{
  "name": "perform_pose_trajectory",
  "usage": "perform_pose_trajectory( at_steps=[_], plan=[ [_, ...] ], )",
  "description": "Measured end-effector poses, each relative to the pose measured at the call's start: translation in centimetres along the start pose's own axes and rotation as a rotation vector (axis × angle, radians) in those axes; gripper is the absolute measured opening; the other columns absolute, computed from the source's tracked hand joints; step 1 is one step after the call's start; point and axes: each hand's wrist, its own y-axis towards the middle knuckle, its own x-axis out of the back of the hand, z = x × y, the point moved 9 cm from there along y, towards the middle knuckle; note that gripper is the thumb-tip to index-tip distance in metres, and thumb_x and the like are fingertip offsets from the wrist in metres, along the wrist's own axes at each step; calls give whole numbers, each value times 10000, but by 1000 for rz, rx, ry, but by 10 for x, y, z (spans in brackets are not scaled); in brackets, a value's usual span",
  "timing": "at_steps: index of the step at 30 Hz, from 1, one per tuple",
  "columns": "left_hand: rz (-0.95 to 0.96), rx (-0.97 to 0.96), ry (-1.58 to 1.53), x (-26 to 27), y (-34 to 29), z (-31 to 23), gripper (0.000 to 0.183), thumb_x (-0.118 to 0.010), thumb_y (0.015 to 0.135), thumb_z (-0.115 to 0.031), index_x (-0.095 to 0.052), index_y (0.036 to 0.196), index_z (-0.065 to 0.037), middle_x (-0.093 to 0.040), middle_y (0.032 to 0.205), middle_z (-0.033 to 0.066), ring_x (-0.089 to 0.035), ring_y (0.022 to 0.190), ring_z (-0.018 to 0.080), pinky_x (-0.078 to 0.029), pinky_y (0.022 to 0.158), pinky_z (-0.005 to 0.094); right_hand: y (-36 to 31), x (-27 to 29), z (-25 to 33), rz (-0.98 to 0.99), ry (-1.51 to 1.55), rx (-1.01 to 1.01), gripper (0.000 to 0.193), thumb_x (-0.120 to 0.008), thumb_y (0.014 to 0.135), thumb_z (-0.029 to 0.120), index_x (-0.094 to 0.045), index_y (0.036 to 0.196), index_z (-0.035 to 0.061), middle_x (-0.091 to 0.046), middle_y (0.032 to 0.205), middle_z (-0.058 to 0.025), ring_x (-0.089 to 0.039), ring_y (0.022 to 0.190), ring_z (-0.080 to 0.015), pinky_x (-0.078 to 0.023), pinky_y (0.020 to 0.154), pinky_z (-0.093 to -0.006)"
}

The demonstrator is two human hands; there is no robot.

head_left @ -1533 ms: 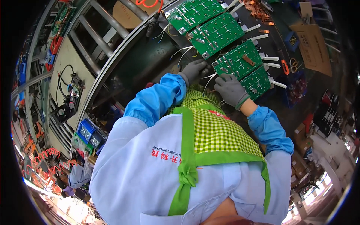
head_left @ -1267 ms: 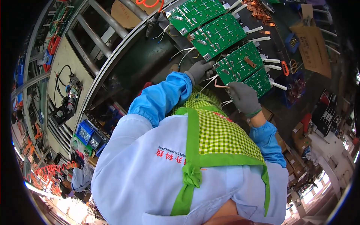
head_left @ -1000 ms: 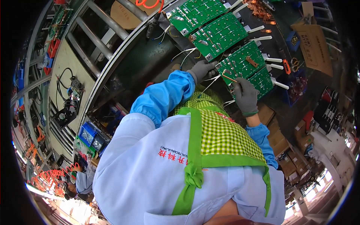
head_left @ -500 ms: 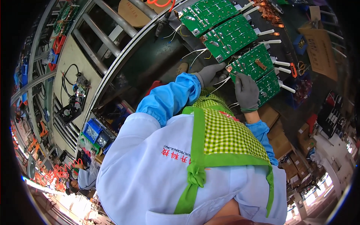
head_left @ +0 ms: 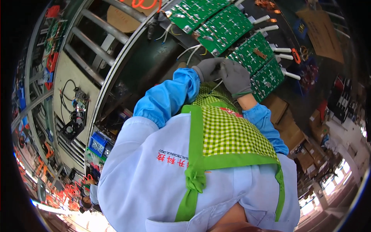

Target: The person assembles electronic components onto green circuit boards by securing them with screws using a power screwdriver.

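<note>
My left hand (head_left: 208,69), in a grey glove, is closed at the near left corner of a green circuit board (head_left: 251,52). My right hand (head_left: 235,78), gloved alike, curls its fingers in against the left fingertips. Whatever lies between the fingertips is hidden. A flat copper-coloured strip (head_left: 260,53) rests on this board. Another green board (head_left: 267,80) adjoins it on the near side, partly behind my right hand. A white wire (head_left: 215,87) hangs below the hands.
Two more green boards, a middle one (head_left: 224,31) and a far one (head_left: 195,13), lie beyond, with white leads. Orange-handled cutters (head_left: 296,56) and scissors (head_left: 304,53) lie to the right. A cardboard piece (head_left: 320,36) stands farther right. Left is a metal roller conveyor (head_left: 96,38).
My right hand has moved left off the board to meet my left hand, and its fingers now curl in. The whole view has shifted a little.
</note>
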Motion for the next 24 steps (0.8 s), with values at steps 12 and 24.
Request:
perform_pose_trajectory(
  at_steps=[12,24],
  plan=[
    [-265,969,-1175,-29,-12,31,242,-494,915,-302,-498,912,-61,-555,791,53,-521,609,104,-413,439,166,-127,76,-206,-126,-21,-490,247,-602,786,174,-618,1005,61,-598,948,-135,-601,825,-297,-479,741,-370],
    [-221,923,-1096,-25,-9,26,202,-547,876,-276,-546,902,-76,-551,757,28,-502,605,81,-395,442,163,-113,46,-201,30,-86,-348,122,-578,788,158,-560,885,86,-553,939,-130,-562,863,-334,-468,722,-420]
  ],
)
